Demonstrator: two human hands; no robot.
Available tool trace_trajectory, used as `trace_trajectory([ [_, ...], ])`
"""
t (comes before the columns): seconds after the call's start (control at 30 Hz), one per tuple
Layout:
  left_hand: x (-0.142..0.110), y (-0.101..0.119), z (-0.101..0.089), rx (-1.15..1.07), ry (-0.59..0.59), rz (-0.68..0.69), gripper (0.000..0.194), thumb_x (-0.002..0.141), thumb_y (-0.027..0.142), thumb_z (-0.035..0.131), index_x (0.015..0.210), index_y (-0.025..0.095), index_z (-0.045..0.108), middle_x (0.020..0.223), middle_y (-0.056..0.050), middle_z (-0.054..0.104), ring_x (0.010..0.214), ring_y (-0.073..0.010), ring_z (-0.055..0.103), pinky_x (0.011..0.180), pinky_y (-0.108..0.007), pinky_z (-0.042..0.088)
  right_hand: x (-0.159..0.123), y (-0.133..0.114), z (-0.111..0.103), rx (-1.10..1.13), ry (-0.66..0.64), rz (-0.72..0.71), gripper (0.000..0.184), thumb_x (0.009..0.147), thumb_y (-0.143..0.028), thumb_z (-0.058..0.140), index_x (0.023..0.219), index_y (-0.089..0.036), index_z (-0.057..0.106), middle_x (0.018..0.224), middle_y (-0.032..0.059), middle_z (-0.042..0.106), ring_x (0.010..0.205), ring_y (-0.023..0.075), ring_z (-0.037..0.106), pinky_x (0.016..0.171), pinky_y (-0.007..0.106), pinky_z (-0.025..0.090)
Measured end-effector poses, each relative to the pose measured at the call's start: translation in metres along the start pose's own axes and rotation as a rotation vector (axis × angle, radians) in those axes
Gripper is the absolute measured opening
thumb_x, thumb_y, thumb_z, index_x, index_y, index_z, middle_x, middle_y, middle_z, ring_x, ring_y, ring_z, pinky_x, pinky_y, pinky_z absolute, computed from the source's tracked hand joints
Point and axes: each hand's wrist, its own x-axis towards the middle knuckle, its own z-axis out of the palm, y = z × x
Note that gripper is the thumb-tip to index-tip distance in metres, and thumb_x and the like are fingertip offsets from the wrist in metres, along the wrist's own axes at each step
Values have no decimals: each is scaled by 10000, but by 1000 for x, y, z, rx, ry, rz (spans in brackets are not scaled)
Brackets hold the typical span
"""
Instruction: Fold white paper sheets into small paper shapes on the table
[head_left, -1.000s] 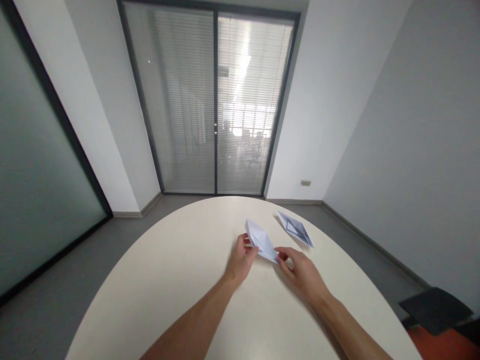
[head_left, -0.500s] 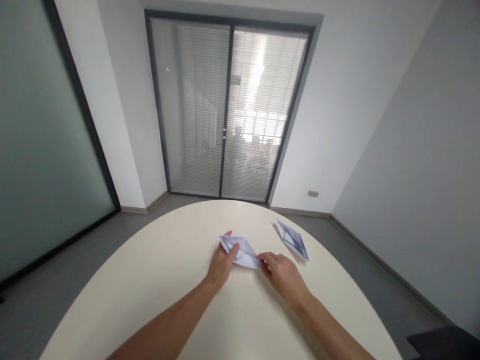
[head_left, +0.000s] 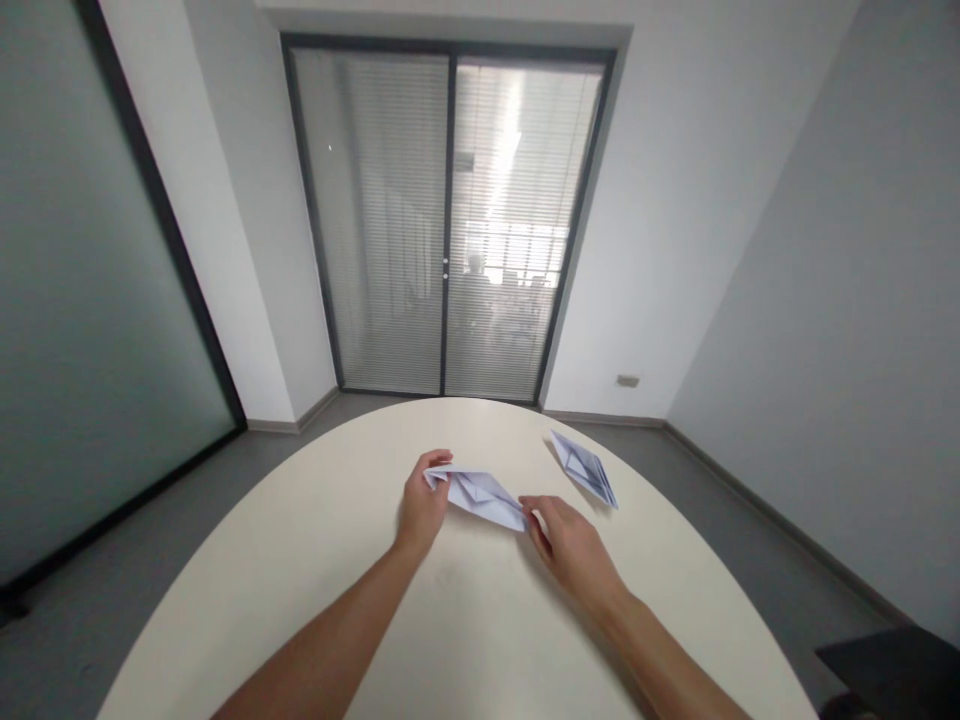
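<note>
Between my two hands a piece of folded white paper (head_left: 484, 497), long and pointed at both ends, is held just over the table. My left hand (head_left: 425, 505) grips its left tip, with the thumb on the near side and the fingers behind. At the paper's right tip, my right hand (head_left: 566, 540) pinches the corner between thumb and fingers. A second folded paper (head_left: 585, 470), with several layers showing, lies on the table beyond my right hand.
The round cream table (head_left: 360, 500) fills the lower middle. A dark chair part (head_left: 892, 665) shows at the lower right. Behind the table stand glass doors with blinds (head_left: 446, 220); a frosted glass panel (head_left: 97, 260) is on the left.
The folded paper has turned to lie more crosswise and moved left with my hands. My left hand has shifted its grip to the left tip. The second folded paper stays on the table.
</note>
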Motion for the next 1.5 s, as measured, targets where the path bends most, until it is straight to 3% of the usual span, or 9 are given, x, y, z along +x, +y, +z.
trace_trajectory([
  [0.07, -6, 3, -2, 106, -49, -35, 180, 878, 271, 530, 986, 202, 655, 971, -55, 725, 939, -209, 682, 875, -324, 522, -7, -5, -5, 20, 45, -95, 235, 1009, -216, 380, 1023, -221, 614, 1194, 121, 693, 1127, 262, 621, 947, 414, 501],
  [0.2, -18, 9, -4, 262, -123, -92, 326, 940, 469, 512, 864, 193, 669, 839, -73, 730, 815, -227, 692, 759, -313, 508, -16, -8, -7, 37, 74, -75, 246, 992, -194, 375, 1034, -214, 617, 1044, 116, 700, 986, 247, 637, 878, 398, 520],
  [0.37, -25, 15, -11, 393, -95, -160, 313, 999, 423, 429, 1069, 206, 644, 972, -77, 732, 885, -216, 693, 811, -325, 508, -25, 2, 1, 97, 108, -26, 246, 997, -237, 395, 1058, -207, 632, 1019, 99, 712, 968, 234, 661, 877, 372, 522],
  [0.5, -36, 33, -16, 530, -55, 219, 397, 930, 235, 560, 1322, 207, 500, 1351, -106, 587, 1178, -220, 584, 998, -347, 459, -32, 13, 5, 172, 179, 11, 284, 1013, -269, 391, 1149, -209, 633, 1115, 101, 718, 1045, 237, 666, 938, 382, 507],
  [0.6, -50, 48, -21, 728, -340, 494, 191, 950, 201, 528, 1117, 222, 619, 1184, -75, 657, 1139, -240, 574, 1008, -389, 438, -34, 18, 7, 269, 201, 48, 287, 1010, -283, 403, 1169, -220, 634, 1134, 93, 719, 1049, 236, 670, 936, 382, 507],
  [0.67, -59, 52, -26, 837, -475, 544, 153, 969, 244, 520, 1036, 211, 653, 1071, -74, 685, 1046, -252, 596, 950, -411, 458, -36, 21, 9, 355, 226, 104, 269, 1003, -303, 420, 1121, -221, 648, 1096, 89, 722, 1003, 236, 673, 899, 375, 515],
  [0.8, -73, 49, -39, 886, -529, 470, 192, 967, 294, 531, 1062, 202, 671, 1078, -83, 695, 1012, -251, 614, 905, -398, 488, -38, 20, 8, 547, 256, 213, 254, 990, -378, 465, 1019, -210, 654, 985, 85, 710, 865, 224, 656, 751, 331, 517],
  [1.3, -79, 46, -53, 929, -378, 328, 237, 921, 236, 539, 1110, 196, 677, 1115, -89, 736, 1028, -261, 677, 870, -371, 519, -49, 13, 3, 659, 80, 196, 227, 980, -388, 490, 1015, -210, 625, 928, 52, 684, 853, 205, 632, 691, 294, 465],
  [1.5, -75, 39, -57, 770, -350, 409, 188, 955, 297, 543, 995, 222, 710, 1075, -69, 750, 1018, -246, 686, 885, -380, 539, -51, 18, -2, 602, 69, 123, 188, 882, -223, 563, 1043, -204, 658, 1012, 56, 710, 951, 210, 656, 897, 354, 492],
])
